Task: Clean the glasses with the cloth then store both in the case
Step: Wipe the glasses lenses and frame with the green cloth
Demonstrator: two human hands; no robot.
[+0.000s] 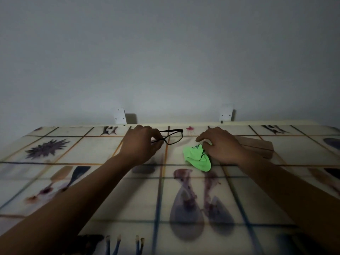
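Note:
My left hand (140,144) pinches a pair of black-framed glasses (172,137) at their left side and holds them just above the table, one lens sticking out to the right. A crumpled bright green cloth (197,159) lies on the table to the right of the glasses. My right hand (219,145) hovers over the cloth's right edge with its fingers curved down onto it; I cannot tell whether they grip it. A tan case (257,146) lies behind my right hand, partly hidden by it.
The table carries a printed cloth (92,153) with grid lines and dark purple figures. Its far edge meets a plain grey wall, where two white brackets (120,115) are mounted. The scene is dim.

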